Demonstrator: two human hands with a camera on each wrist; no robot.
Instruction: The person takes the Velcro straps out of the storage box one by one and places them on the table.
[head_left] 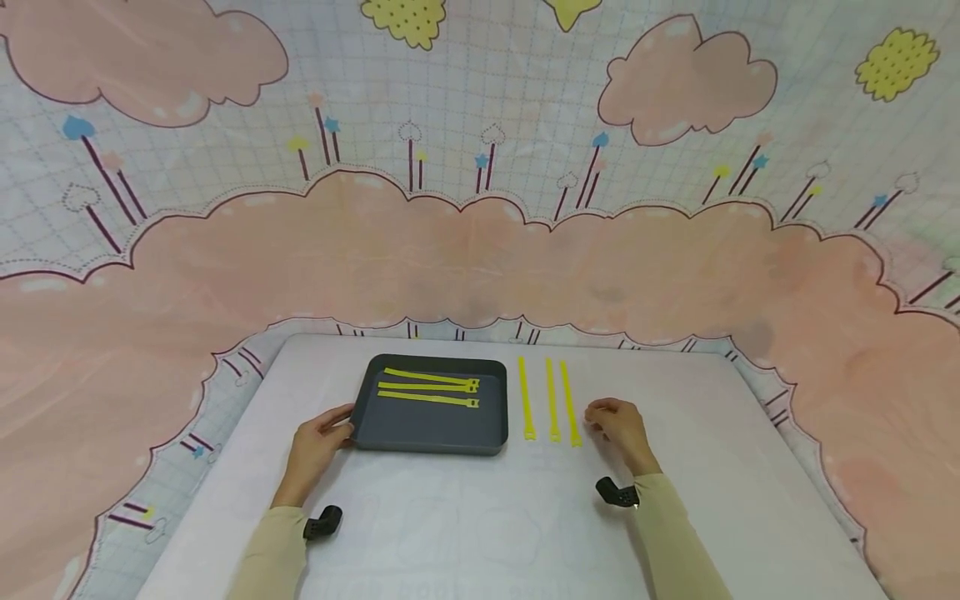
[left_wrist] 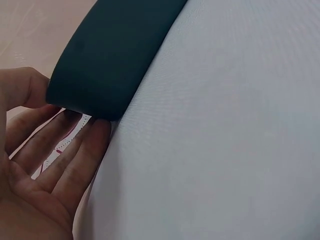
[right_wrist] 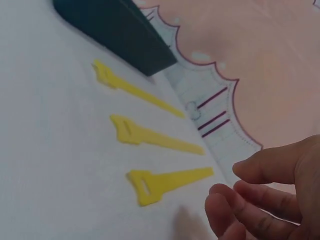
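At gray tray (head_left: pixel 427 432): left hand (head_left: pixel 317 443), pinching left edge.
Beside three yellow straps (head_left: pixel 552 402): right hand (head_left: pixel 622 429), fingers loosely bent.

Tray (head_left: pixel 427 429) on table (head_left: pixel 450 517), straps (head_left: pixel 427 398) inside; other straps (head_left: pixel 552 400) beside, right

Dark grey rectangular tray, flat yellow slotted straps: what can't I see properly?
Left wrist view: the top edge cuts off the tray; its wall hides the inside.
Right wrist view: the tray wall hides the straps inside.
Head view: whether the tray's upper two straps touch; too small to tell.
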